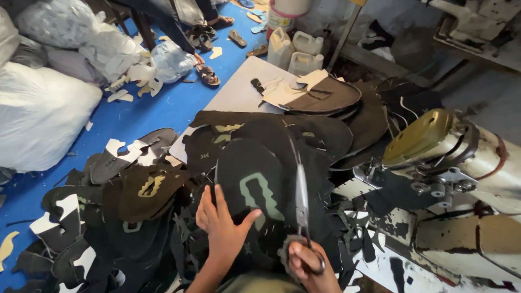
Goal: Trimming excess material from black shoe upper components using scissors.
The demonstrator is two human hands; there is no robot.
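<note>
Two hands: both at work low in view.
Right hand (306, 266): closed through handles of long scissors (302, 198), blades pointing away, laid over dark piece.
Left hand (220, 220): open, fingers spread, pressing flat on dark cut piece with pale green emblem (260, 198).
Risk: left thumb near blades, likely nick if piece slips on loose scraps beneath.
Pile at left: dark cut pieces (146, 190), some with yellow marks.
Right: sewing machine (450, 157), worn, cream.
Farther: white sacks (40, 108), plastic jugs (296, 51), blue floor (157, 106).
</note>
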